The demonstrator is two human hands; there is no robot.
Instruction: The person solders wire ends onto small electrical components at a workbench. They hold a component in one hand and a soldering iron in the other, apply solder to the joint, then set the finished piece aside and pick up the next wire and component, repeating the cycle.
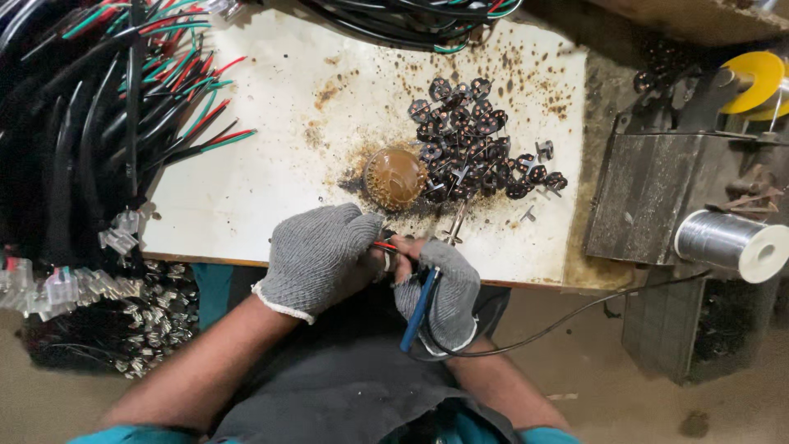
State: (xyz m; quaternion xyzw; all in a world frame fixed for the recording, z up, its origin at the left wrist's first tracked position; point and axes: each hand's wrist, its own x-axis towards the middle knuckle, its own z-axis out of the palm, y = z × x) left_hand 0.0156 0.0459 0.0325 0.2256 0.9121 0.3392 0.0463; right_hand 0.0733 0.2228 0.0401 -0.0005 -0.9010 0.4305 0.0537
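Two gloved hands meet at the worktop's (246, 197) near edge: left hand (320, 256) pinches a red wire (385, 245), right hand (440, 288) grips a blue-handled soldering iron (419, 308). Beyond lie a brown flux tin (394, 177) and black connector parts (472, 140).

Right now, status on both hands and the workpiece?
Left gloved hand pinching red wire. Right gloved hand gripping blue-handled soldering iron. Pile of small black connectors just beyond.
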